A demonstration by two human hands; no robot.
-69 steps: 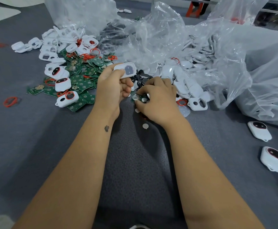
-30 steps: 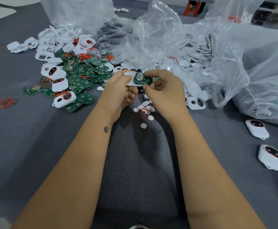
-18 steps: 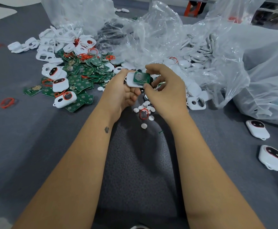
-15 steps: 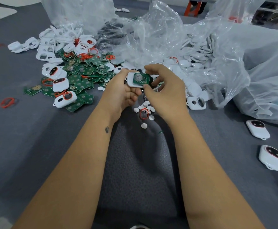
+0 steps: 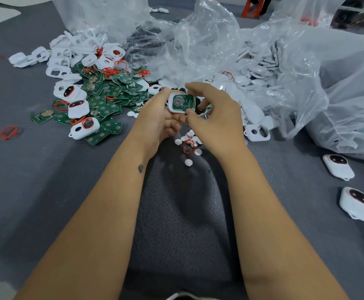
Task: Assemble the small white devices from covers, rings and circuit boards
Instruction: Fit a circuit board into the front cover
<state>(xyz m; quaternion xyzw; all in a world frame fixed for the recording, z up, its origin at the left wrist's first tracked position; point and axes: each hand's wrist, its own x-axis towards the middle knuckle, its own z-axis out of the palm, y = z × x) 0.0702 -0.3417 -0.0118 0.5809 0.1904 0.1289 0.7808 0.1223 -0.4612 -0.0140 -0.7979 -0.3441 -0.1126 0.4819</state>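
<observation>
Two bare arms reach out over the grey table (image 5: pixel 36 202). On the right side, close by, lie some finished white devices (image 5: pixel 355 203) with dark red faces. A bit further out, small white round discs (image 5: pixel 188 162) and one red ring (image 5: pixel 187 146) lie on the table just under the hands.

The left hand (image 5: pixel 158 120) and the right hand (image 5: pixel 217 118) are close together, up off the table. Between them is a white cover (image 5: pixel 182 103) with a green circuit board (image 5: pixel 184 101) sitting inside it. The left hand holds the cover from the left side and below, with its fingers curled under it. The right hand pinches the right edge of the cover, thumb at the bottom and fingers bent over the top.

Further out on the left is a pile of green boards (image 5: pixel 109 100), white covers and red rings, all mixed up. One more red ring (image 5: pixel 9 132) lies alone, well to the left. Behind the hands and to the right are big clear plastic bags (image 5: pixel 284 68) with more white parts inside.
</observation>
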